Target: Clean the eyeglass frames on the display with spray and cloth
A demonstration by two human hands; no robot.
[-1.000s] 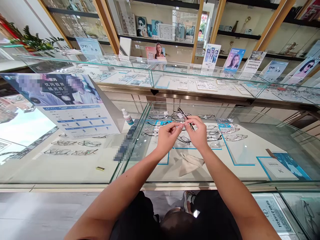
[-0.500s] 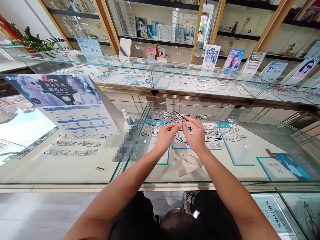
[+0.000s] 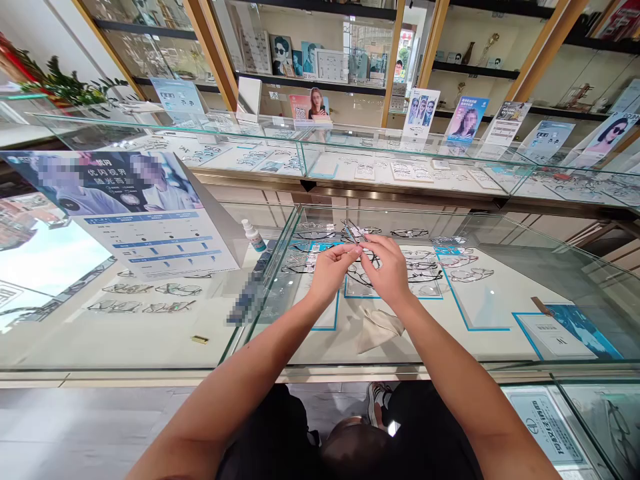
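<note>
Both my hands meet over the glass counter (image 3: 450, 333) and hold a thin dark pair of glasses (image 3: 356, 233). My left hand (image 3: 331, 270) pinches the frame between thumb and fingertips. My right hand (image 3: 388, 268) is closed on the frame from the right side, and one temple sticks up past the fingers. A beige cleaning cloth (image 3: 376, 327) lies on the glass just below my wrists. Under the glass, several other pairs of glasses (image 3: 465, 273) lie in rows.
A small spray bottle (image 3: 253, 235) stands to the left of my hands beside a slanted advertising board (image 3: 145, 213). A second glass display case (image 3: 350, 160) with cards and posters runs across behind. A small yellow object (image 3: 200, 339) lies in the left case.
My hands have lowered the glasses slightly and turned them, so the upright temple now leans flatter. The arms have barely shifted.
</note>
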